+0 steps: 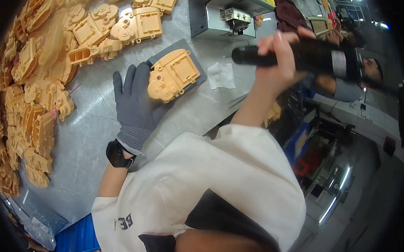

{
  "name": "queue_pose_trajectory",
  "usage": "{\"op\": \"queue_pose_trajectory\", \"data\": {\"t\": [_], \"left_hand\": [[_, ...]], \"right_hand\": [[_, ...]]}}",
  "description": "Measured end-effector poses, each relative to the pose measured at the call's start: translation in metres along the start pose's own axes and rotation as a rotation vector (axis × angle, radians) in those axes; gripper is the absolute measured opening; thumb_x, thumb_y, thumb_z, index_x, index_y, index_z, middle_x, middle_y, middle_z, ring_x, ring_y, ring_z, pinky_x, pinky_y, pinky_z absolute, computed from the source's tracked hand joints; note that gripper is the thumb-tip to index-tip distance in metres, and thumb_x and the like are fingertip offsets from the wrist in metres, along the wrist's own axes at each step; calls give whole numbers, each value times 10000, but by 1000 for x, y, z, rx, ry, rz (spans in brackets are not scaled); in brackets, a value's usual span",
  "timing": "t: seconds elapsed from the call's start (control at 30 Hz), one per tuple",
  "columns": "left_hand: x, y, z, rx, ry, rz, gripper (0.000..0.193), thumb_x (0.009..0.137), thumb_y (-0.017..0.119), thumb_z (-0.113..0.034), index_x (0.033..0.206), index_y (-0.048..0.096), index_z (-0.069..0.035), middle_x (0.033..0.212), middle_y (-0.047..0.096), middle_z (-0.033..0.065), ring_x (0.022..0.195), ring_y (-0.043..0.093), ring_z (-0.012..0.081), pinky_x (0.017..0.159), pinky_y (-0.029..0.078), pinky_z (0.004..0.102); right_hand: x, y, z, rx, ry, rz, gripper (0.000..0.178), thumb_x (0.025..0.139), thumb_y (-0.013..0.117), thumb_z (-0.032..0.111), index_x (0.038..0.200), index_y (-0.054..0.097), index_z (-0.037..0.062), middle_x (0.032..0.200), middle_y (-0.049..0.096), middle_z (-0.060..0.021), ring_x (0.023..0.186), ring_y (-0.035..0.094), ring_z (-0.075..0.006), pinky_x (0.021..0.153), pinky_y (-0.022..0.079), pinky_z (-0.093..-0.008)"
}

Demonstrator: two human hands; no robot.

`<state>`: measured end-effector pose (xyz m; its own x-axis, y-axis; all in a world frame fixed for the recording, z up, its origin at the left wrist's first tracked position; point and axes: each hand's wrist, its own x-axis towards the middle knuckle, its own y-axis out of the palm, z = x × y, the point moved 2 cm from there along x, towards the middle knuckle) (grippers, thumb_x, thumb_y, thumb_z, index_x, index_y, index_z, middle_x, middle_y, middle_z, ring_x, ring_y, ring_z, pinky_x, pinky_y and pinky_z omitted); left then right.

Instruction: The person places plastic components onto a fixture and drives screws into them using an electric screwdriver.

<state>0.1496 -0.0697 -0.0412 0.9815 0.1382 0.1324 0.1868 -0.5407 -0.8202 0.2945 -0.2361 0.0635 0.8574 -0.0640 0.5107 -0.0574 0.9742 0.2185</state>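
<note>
My left hand (136, 90), in a grey glove, lies on the table with its fingers stretched out. It rests against the left side of a yellow-orange plastic housing (175, 75); the thumb is partly hidden. Under the housing is a dark grey square pad (198, 65). My bare right hand (277, 53) is raised to the right, its fingers wrapped round a black electric screwdriver (314, 56). Motion blurs the tool, and it stands well apart from the housing.
Many similar housings (94, 25) are heaped along the table's left and far side. A grey metal machine (226, 12) stands at the back, with a white cloth (221, 75) in front of it. Tweezers (238, 101) lie near the table's edge. Another person (344, 86) is at the right.
</note>
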Motion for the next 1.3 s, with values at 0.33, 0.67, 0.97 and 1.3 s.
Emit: {"op": "queue_pose_trajectory", "data": {"t": [0.33,0.67,0.97,1.3], "left_hand": [[-14,7,14,-90,108,-289,750,613,738,-397,1231,445,-91,1207,467,125,1149,424,323,1031,129,603],[-17,9,14,-62,133,-214,616,661,714,-359,1206,480,-193,1210,457,104,1144,427,292,1024,143,605],[-6,13,13,-106,195,-249,637,659,723,-343,1206,461,-149,1128,488,110,1114,449,293,1024,218,577],[-5,14,14,-160,217,-284,622,635,753,-302,1157,476,-109,985,561,90,986,532,258,1025,277,519]], "right_hand": [[-53,43,28,141,8,210,460,711,587,-73,1103,369,28,591,507,-66,447,478,-147,464,447,-267],[-56,45,13,-13,51,256,416,713,555,-79,1077,381,22,604,518,-76,449,476,-137,485,432,-281],[-58,46,9,-139,27,326,403,716,518,-78,1069,377,55,616,491,-80,436,447,-162,485,418,-335],[-6,-11,18,40,6,19,332,765,496,37,1084,435,105,603,454,-22,491,466,-135,565,425,-338]]}}
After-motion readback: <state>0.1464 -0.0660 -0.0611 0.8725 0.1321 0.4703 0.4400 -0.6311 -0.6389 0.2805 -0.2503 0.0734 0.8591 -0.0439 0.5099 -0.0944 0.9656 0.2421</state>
